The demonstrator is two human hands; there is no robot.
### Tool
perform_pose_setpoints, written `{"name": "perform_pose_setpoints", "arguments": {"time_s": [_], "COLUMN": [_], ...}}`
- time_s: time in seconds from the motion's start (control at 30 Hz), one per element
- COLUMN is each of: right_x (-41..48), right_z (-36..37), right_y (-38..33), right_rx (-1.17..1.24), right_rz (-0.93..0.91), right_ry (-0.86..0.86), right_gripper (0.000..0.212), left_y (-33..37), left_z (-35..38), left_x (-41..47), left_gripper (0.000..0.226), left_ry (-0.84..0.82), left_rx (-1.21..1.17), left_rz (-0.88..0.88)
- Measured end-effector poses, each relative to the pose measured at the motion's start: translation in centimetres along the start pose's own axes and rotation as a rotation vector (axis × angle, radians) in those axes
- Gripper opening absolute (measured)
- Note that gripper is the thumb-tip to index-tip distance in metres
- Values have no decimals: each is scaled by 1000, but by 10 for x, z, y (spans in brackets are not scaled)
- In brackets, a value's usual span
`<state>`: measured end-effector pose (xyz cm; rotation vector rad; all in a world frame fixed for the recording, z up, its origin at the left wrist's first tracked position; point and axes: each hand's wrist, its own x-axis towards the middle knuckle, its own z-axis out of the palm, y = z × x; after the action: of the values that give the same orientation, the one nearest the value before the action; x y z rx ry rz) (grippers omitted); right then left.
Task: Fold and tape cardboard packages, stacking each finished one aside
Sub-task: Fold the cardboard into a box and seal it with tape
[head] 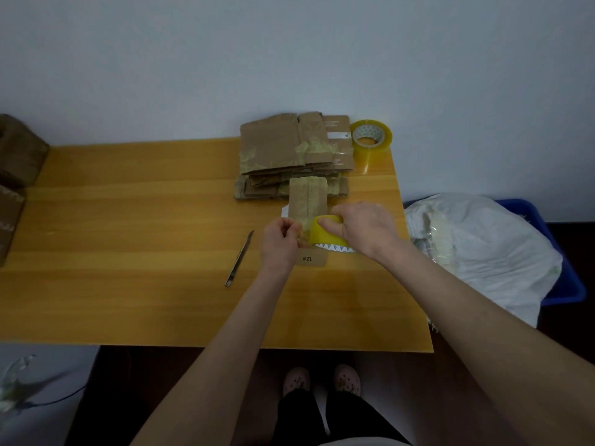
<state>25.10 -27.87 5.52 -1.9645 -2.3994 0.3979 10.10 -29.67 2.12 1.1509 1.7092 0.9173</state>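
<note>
A folded brown cardboard package lies on the wooden table, its near flap marked "12#". My right hand grips a yellow roll of tape over the package's near half. My left hand pinches the clear free end of the tape just left of the roll. Behind the package rises a stack of taped cardboard packages against the wall.
A second tape roll stands at the table's far right corner. A metal utility knife lies left of my hands. A blue bin with a white plastic bag stands right of the table. Brown boxes sit at the left edge.
</note>
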Motion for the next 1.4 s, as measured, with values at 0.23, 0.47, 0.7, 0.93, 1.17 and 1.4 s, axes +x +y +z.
{"name": "perform_pose_setpoints", "arguments": {"time_s": [0.23,0.47,0.7,0.93,1.17,1.4], "right_x": [-8,-28,-42,-37,-36,-35], "right_z": [5,6,17,5,11,16], "right_y": [14,25,42,26,23,30], "right_rx": [703,1020,774,850,813,465], "right_rz": [21,20,-12,-84,-67,-19], "right_ry": [-114,-356,-127,-144,-126,-89], "right_gripper": [42,21,20,21,18,25], "left_y": [-4,-2,-14,-16,-14,-6], "left_z": [-15,-20,-50,-15,-18,-27], "left_x": [11,14,31,13,16,8], "left_gripper": [4,13,10,4,8,10], "left_ry": [-101,-101,-132,-319,-170,-109], "left_rx": [-123,-111,-2,-95,-89,-61], "left_rz": [-55,-143,-23,-13,-43,4]}}
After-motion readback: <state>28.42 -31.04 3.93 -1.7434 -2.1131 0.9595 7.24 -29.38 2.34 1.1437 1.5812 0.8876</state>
